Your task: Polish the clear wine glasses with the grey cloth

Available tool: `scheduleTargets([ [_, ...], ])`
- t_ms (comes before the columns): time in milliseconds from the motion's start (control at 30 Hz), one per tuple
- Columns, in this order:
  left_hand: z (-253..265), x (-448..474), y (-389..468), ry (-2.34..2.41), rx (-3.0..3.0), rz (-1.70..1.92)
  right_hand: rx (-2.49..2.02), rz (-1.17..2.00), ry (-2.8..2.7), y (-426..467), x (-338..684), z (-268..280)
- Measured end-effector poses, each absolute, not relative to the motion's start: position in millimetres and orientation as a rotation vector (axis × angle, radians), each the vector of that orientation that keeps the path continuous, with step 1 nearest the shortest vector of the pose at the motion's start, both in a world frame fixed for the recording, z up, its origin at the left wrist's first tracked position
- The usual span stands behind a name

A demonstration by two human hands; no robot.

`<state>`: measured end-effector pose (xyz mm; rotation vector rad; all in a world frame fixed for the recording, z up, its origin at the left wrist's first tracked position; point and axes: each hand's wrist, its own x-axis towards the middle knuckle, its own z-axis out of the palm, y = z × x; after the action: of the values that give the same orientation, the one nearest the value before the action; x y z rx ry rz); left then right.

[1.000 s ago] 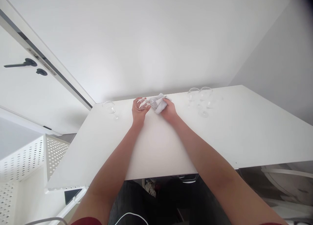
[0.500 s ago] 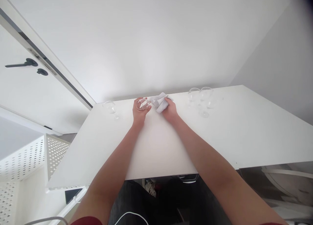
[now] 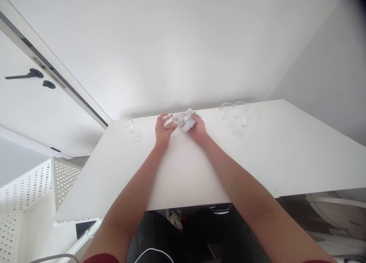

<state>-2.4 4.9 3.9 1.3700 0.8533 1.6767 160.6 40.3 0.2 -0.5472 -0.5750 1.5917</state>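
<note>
White cloth [image 3: 188,122], clamped in my right fingers [image 3: 196,118], meets the glass [image 3: 170,121] my left fingers [image 3: 172,128] grip. Other glasses [image 3: 228,113] stand unheld.

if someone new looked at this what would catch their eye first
Probably the left hand holding a tipped glass and the right hand with a pale cloth at its foot, near the far edge of the white table. Next, more glasses to the right and a lone glass to the left. The black door handle, upper left, stands out too.
</note>
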Motion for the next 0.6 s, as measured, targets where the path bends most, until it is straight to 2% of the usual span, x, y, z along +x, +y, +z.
scheduleTargets([
  [600, 3.4, -3.2, 5.5, 0.861, 1.339, 1.718, -0.666, 1.551, -0.510, 45.6, 162.3, -8.5],
])
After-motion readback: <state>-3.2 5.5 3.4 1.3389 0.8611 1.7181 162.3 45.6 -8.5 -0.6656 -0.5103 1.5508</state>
